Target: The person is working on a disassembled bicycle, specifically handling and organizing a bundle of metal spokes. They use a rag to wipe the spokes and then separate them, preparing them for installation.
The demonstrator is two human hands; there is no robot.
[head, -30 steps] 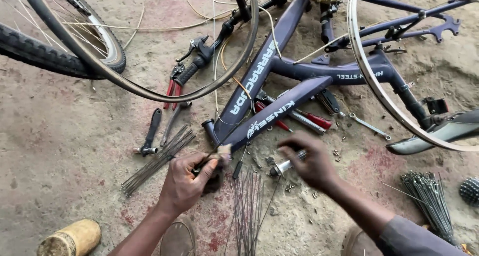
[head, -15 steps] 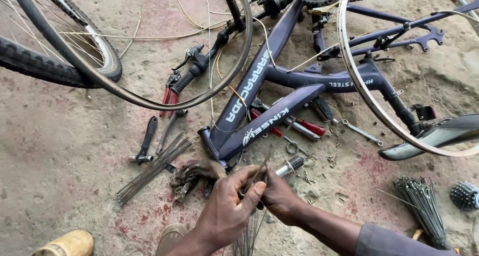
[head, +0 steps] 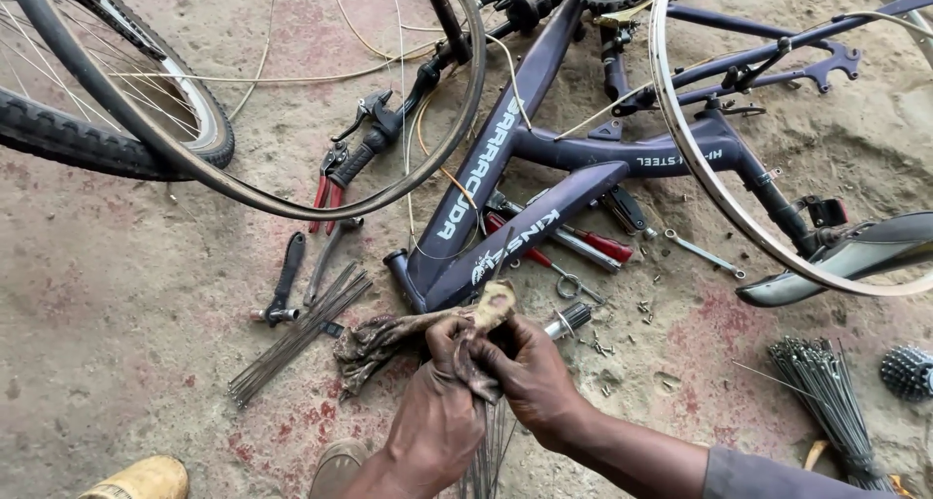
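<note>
Lying across the dusty concrete floor [head: 117,295], a dark purple steel bicycle frame [head: 544,159] is seen above both hands. A dirty brown cloth rag [head: 389,339] is gripped by the left hand [head: 442,416] and pressed by the closed right hand [head: 530,378], just below the frame's head tube. A bundle of thin grey metal spokes [head: 491,450] is clasped beneath them.

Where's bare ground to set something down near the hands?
Bare ground lies left of the loose spokes, below the tyred wheel, and right of the hands, between the scattered screws and the spoke bundle. It is crowded ahead: rag, frame, tools.
</note>
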